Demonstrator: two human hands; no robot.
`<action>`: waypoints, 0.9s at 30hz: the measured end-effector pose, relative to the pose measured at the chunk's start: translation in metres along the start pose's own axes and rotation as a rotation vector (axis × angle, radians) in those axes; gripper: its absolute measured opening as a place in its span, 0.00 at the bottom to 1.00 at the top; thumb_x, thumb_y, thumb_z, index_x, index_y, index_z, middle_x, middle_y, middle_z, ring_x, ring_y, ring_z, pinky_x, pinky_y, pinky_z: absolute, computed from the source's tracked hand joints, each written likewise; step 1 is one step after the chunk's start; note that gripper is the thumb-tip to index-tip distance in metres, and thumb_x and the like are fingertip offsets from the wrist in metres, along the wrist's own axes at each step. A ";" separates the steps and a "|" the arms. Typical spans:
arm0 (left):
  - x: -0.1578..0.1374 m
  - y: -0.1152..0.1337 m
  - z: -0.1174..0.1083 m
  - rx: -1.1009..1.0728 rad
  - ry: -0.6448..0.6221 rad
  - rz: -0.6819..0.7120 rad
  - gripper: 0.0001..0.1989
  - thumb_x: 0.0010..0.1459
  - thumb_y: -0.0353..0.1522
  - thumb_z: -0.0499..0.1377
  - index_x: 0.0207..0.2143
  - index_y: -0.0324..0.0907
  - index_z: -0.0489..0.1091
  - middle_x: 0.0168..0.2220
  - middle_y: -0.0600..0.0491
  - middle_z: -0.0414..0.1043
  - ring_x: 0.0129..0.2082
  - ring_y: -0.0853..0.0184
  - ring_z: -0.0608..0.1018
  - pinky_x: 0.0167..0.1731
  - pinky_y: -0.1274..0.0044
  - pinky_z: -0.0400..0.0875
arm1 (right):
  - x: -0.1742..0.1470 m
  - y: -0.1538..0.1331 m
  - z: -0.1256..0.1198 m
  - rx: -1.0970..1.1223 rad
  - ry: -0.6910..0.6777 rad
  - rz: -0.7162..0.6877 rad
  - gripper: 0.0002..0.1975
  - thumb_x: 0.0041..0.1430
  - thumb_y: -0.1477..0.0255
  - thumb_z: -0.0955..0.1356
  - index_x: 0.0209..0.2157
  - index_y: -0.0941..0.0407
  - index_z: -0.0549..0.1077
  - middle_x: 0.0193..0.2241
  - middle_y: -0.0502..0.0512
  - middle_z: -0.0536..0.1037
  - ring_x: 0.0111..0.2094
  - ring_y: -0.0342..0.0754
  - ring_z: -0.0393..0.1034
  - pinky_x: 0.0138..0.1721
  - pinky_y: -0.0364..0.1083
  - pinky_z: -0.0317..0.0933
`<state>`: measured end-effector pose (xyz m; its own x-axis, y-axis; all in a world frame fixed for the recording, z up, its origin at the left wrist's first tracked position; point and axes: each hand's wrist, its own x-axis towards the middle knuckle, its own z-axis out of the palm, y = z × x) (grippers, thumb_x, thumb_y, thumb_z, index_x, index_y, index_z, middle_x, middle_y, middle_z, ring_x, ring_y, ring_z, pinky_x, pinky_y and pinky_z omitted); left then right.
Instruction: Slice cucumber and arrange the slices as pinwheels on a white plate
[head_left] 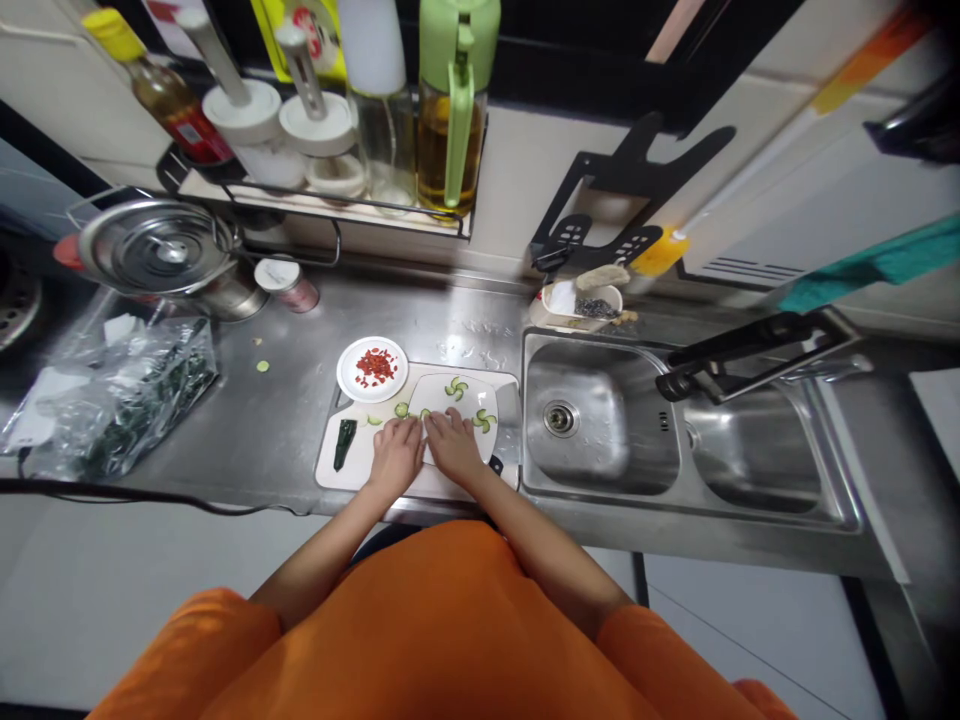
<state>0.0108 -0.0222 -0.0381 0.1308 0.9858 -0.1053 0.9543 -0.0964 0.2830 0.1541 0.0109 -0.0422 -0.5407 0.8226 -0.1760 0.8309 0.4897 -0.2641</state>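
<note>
My left hand (pixel 397 455) is at the left rim of a white square plate (pixel 450 453), its fingers bent close together; what is between them is hidden. Over the plate, my right hand (pixel 455 448) has its fingertips on a thin green cucumber slice (pixel 425 414). Two small fans of slices lie on the plate, an upper fan (pixel 455 388) and a right fan (pixel 484 420). More slices (pixel 402 409) rest beside the plate on the cutting board (pixel 360 475). A dark green cucumber piece (pixel 345 443) lies at the board's left end.
A round white plate of chopped red pieces (pixel 376 367) overlaps the board's upper left corner. To the right is a double steel sink (pixel 592 450) with a faucet (pixel 735 355). Bagged greens (pixel 150 400), a lidded pot (pixel 169 255) and a small can (pixel 287 285) stand left.
</note>
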 end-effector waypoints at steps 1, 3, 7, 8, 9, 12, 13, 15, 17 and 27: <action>0.000 0.000 0.000 0.000 -0.004 -0.004 0.20 0.61 0.35 0.49 0.55 0.42 0.64 0.55 0.44 0.64 0.52 0.54 0.62 0.46 0.63 0.60 | 0.000 0.000 0.000 -0.001 -0.003 0.001 0.21 0.65 0.71 0.55 0.58 0.56 0.60 0.57 0.63 0.62 0.59 0.60 0.47 0.51 0.59 0.50; 0.000 0.000 0.001 -0.008 -0.005 -0.014 0.20 0.61 0.35 0.49 0.55 0.42 0.64 0.55 0.44 0.63 0.52 0.54 0.62 0.46 0.63 0.60 | 0.000 0.000 0.000 -0.002 -0.010 0.001 0.21 0.65 0.71 0.55 0.58 0.57 0.60 0.57 0.64 0.62 0.59 0.60 0.47 0.52 0.59 0.49; 0.000 0.000 0.003 -0.041 0.004 -0.025 0.20 0.60 0.35 0.50 0.55 0.43 0.64 0.55 0.43 0.64 0.52 0.53 0.62 0.45 0.62 0.60 | 0.001 0.000 0.001 -0.001 -0.018 0.003 0.22 0.65 0.71 0.55 0.59 0.57 0.59 0.58 0.64 0.62 0.60 0.60 0.46 0.52 0.60 0.50; 0.000 0.001 0.003 -0.048 0.006 -0.026 0.20 0.60 0.35 0.50 0.55 0.43 0.63 0.55 0.43 0.64 0.51 0.52 0.62 0.45 0.62 0.60 | 0.001 0.000 0.001 -0.001 -0.017 0.004 0.22 0.65 0.71 0.55 0.59 0.57 0.59 0.58 0.65 0.62 0.60 0.60 0.46 0.52 0.60 0.50; 0.000 0.001 0.003 -0.052 0.007 -0.028 0.20 0.60 0.35 0.50 0.55 0.43 0.63 0.55 0.42 0.63 0.51 0.52 0.62 0.45 0.61 0.60 | 0.000 0.000 0.001 -0.002 -0.015 0.005 0.22 0.65 0.72 0.55 0.59 0.57 0.59 0.57 0.65 0.62 0.60 0.60 0.46 0.52 0.60 0.50; 0.001 0.002 0.003 -0.060 0.005 -0.035 0.21 0.60 0.35 0.50 0.55 0.43 0.63 0.55 0.42 0.63 0.51 0.52 0.62 0.45 0.61 0.60 | 0.000 0.000 0.001 -0.002 -0.015 0.007 0.22 0.64 0.72 0.55 0.59 0.58 0.59 0.57 0.66 0.62 0.60 0.60 0.46 0.52 0.61 0.50; 0.001 0.002 0.002 -0.065 0.005 -0.039 0.21 0.59 0.35 0.51 0.55 0.43 0.63 0.55 0.42 0.63 0.51 0.52 0.62 0.45 0.61 0.60 | 0.001 0.000 0.001 -0.001 -0.018 0.007 0.22 0.64 0.72 0.55 0.59 0.58 0.59 0.57 0.66 0.61 0.60 0.60 0.46 0.52 0.61 0.50; 0.000 0.003 0.002 -0.081 0.010 -0.041 0.20 0.59 0.35 0.51 0.54 0.43 0.64 0.55 0.42 0.64 0.51 0.52 0.62 0.45 0.62 0.60 | 0.001 0.000 0.001 -0.001 -0.022 0.004 0.22 0.64 0.72 0.55 0.59 0.58 0.59 0.57 0.66 0.61 0.60 0.60 0.46 0.52 0.61 0.50; 0.000 0.001 0.002 -0.107 0.026 -0.043 0.20 0.59 0.34 0.51 0.53 0.43 0.65 0.54 0.43 0.64 0.51 0.52 0.62 0.45 0.62 0.60 | 0.001 0.000 0.001 -0.003 -0.021 0.001 0.22 0.64 0.72 0.55 0.59 0.58 0.59 0.57 0.65 0.62 0.60 0.60 0.46 0.52 0.60 0.50; 0.020 -0.041 0.005 -0.290 0.243 -0.316 0.15 0.57 0.34 0.51 0.43 0.37 0.71 0.39 0.43 0.72 0.40 0.58 0.72 0.45 0.68 0.65 | -0.004 0.004 -0.005 0.004 0.035 0.087 0.19 0.64 0.68 0.58 0.55 0.56 0.63 0.54 0.64 0.64 0.56 0.59 0.49 0.50 0.58 0.51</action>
<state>-0.0243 0.0013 -0.0563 -0.2527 0.9675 -0.0132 0.8183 0.2209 0.5307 0.1601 0.0113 -0.0383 -0.4620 0.8713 -0.1654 0.8737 0.4151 -0.2536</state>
